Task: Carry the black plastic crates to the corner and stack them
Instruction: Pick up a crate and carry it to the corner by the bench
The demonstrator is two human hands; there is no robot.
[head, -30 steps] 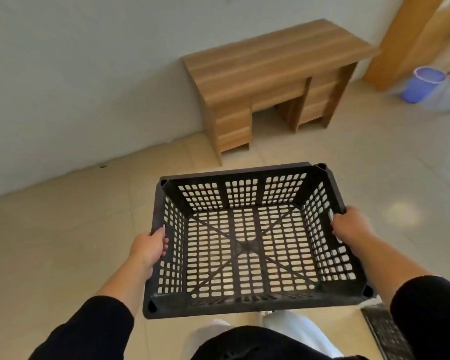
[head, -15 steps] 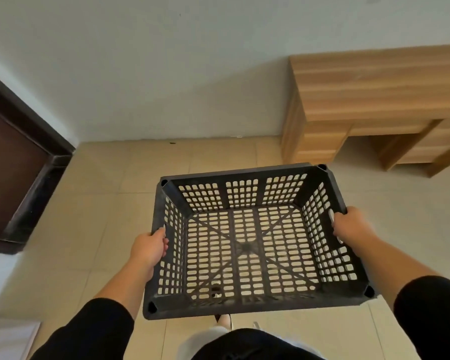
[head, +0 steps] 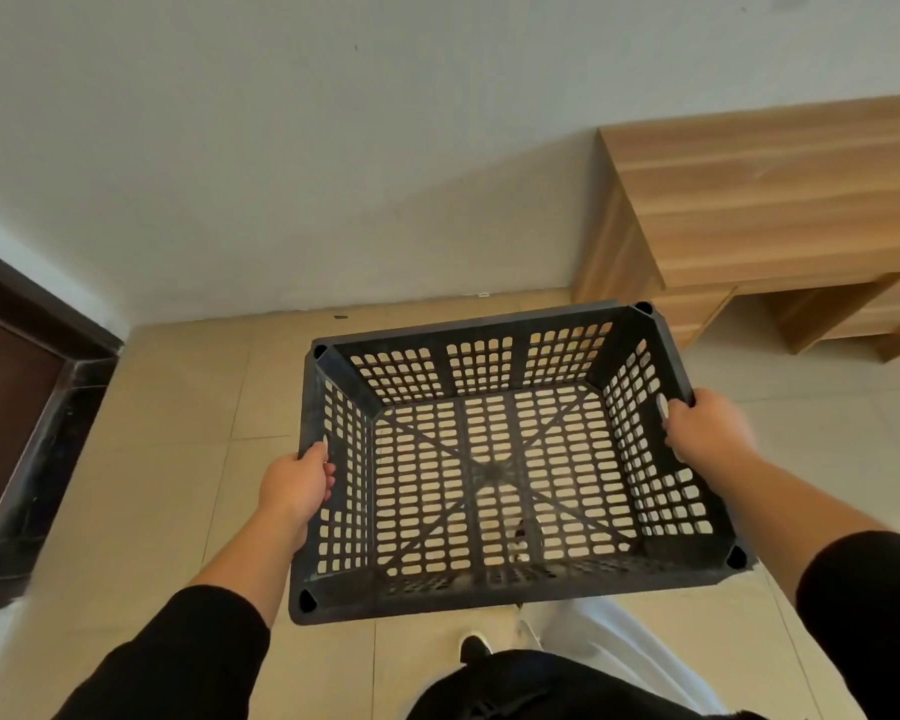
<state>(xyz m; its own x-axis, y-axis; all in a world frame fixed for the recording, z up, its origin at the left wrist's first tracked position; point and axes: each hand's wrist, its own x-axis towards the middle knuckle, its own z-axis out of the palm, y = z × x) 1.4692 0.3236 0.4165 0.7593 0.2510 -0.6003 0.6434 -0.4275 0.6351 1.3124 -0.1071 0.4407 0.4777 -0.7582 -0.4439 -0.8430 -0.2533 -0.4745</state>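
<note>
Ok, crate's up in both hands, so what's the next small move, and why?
Probably step on toward the bare floor by the wall. The left hand and right hand hold the empty crate level in the air, and no stack shows there yet.

place: sparse room, home or office | cues: wooden desk (head: 770, 200); tiled floor (head: 167, 459); dark door frame (head: 32, 433)

The crate (head: 510, 459) hangs above the floor (head: 167, 459) between the left hand (head: 294, 483) and right hand (head: 707, 433), with the desk (head: 770, 200) against the wall (head: 333, 148) ahead right and a doorway (head: 17, 407) left.
</note>
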